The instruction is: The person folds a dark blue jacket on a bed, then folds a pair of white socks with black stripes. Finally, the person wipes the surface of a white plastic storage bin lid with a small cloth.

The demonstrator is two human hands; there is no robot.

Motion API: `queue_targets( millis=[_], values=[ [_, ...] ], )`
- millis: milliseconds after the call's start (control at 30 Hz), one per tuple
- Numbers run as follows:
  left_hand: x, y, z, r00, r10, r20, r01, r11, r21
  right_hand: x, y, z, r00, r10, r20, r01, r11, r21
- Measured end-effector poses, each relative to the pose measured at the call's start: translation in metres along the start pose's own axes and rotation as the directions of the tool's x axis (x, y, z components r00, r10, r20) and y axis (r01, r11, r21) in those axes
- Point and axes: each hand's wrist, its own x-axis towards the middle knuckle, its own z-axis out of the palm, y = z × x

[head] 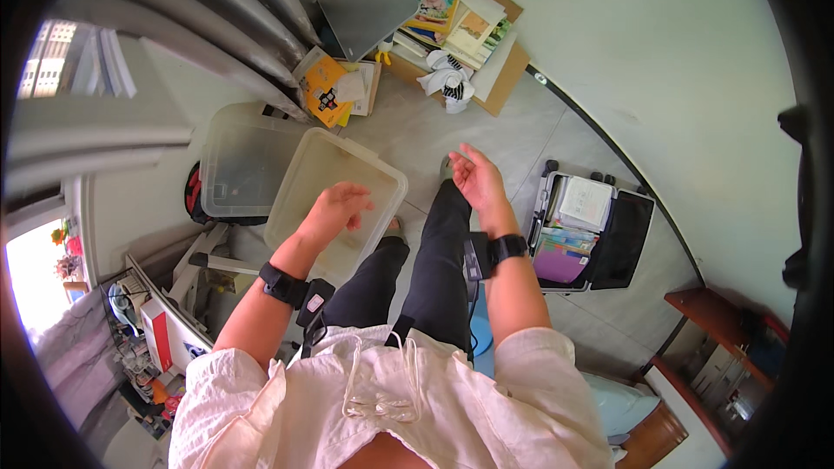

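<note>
My left hand (pixel 340 207) hovers over a translucent plastic tray-like piece (pixel 306 156), a lid or shallow bin, holding nothing, its fingers loosely bent and apart from the thumb. Beside that piece sits a larger translucent plastic bin (pixel 244 166). My right hand (pixel 480 181) is raised above my right foot, palm partly turned inward, with nothing in it. To its right an open suitcase (pixel 622 241) lies on the floor, filled with papers (pixel 584 202) and books, among them a purple one (pixel 559 262).
Ahead stands an open cardboard box (pixel 511 75) of books, with white cloth (pixel 449 81) at its edge. A grey panel (pixel 368 3) and orange book (pixel 326 91) are near the curtain (pixel 215 6). A cluttered desk (pixel 166 299) is at left; a blue stool (pixel 481 332) stands behind my leg.
</note>
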Motion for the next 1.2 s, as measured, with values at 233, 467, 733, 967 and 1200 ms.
queue_targets(
  millis=[233, 467, 733, 967, 1200],
  values=[
    [0.134, 0.002, 0.014, 0.971, -0.210, -0.111, 0.178, 0.952, -0.249, 0.194, -0.018, -0.050, 0.966, -0.226, -0.124, 0.014, 0.527, -0.850],
    [0.205, -0.063, 0.032, 0.898, -0.401, -0.180, 0.266, 0.822, -0.504, 0.348, -0.033, -0.042, 0.931, -0.347, 0.115, -0.031, -0.388, -0.921],
    [0.193, -0.081, 0.044, 0.848, -0.491, -0.197, 0.346, 0.796, -0.497, 0.402, -0.044, -0.071, 0.843, -0.422, 0.333, 0.145, -0.418, -0.897],
    [0.168, -0.003, 0.068, 0.879, 0.379, -0.290, -0.284, 0.904, 0.320, 0.160, -0.085, 0.011, 0.644, -0.235, 0.728, 0.666, -0.295, -0.685],
    [0.090, 0.027, 0.085, 0.823, 0.567, -0.033, -0.496, 0.745, 0.446, -0.055, -0.072, 0.054, 0.563, -0.255, 0.786, 0.807, -0.037, -0.590]
  ],
)
